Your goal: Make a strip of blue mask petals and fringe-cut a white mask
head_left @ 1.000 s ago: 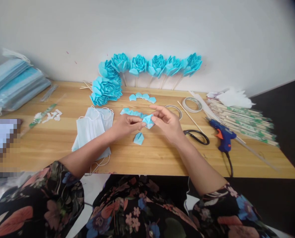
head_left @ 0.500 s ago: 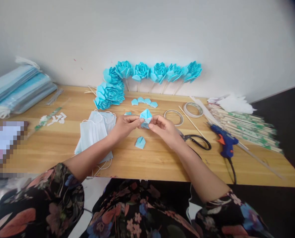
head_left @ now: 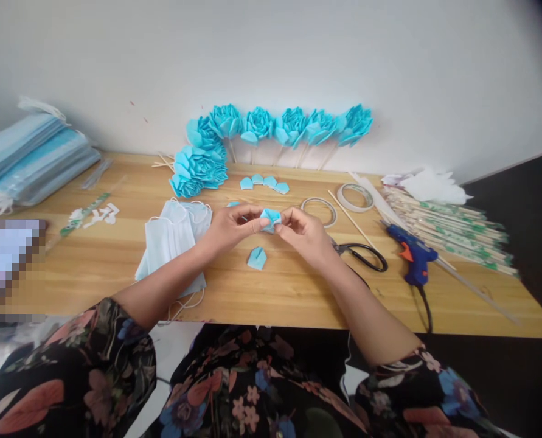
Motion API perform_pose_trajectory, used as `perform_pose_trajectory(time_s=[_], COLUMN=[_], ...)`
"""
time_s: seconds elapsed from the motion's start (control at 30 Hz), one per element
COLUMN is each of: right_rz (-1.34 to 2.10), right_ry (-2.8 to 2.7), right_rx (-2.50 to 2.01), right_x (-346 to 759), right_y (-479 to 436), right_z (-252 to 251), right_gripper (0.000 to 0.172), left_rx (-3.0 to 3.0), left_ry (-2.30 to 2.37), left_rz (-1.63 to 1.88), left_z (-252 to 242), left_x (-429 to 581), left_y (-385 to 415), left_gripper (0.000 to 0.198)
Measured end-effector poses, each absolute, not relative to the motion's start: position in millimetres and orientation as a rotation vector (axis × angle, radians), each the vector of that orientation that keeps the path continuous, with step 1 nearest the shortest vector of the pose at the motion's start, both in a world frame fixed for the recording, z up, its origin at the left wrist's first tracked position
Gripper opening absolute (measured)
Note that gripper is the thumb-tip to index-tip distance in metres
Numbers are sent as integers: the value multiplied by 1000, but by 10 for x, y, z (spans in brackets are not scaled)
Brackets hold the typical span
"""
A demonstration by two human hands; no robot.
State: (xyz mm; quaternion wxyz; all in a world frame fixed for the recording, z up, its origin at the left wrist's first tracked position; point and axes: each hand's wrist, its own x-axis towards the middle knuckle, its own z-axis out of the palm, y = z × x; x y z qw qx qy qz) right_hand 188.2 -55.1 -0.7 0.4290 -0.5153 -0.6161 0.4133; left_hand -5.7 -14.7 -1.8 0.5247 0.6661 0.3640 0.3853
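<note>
Above the middle of the wooden table (head_left: pixel 298 298), my left hand (head_left: pixel 232 228) and my right hand (head_left: pixel 302 234) meet, both pinching a small folded light-blue petal piece (head_left: pixel 269 218) between thumb and fingers. Just below them another folded blue petal (head_left: pixel 257 258) lies on the table. A few more petals (head_left: pixel 264 182) lie in a row further back. A pile of pale blue face masks (head_left: pixel 173 240) sits beside my left forearm.
Blue flowers on sticks (head_left: pixel 289 125) lean on the wall, with one big flower (head_left: pixel 198 170) lying down. Two tape rolls (head_left: pixel 355 196), black scissors (head_left: pixel 364 255), a blue glue gun (head_left: pixel 412 255) and packed chopsticks (head_left: pixel 453 228) lie at right. Bagged mask stacks (head_left: pixel 33 158) are at far left.
Both hands kept hold of the blue piece and worked it: it stood up as a cone half a second ago and is now folded smaller and lower between the fingertips.
</note>
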Motion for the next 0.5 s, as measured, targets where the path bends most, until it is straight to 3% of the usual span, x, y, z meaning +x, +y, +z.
perform_pose_trajectory(time_s=[0.17,0.27,0.5], right_rz=[985,899,303], right_ry=[-1611,-1552,-1821], right_rx=[-1270,-1254,-1134], right_x=[1853,1862,1853], right_y=[-563,-577,-618], right_z=[-14,7,6], right_gripper=[9,13,11], left_rx=[1646,1595,1592], left_ry=[938,984,992], left_rz=[851,875,861], left_z=[-32,-21,-16], left_x=[-53,-55,-40], left_y=[-154,-149,-160], left_gripper=[31,31,37])
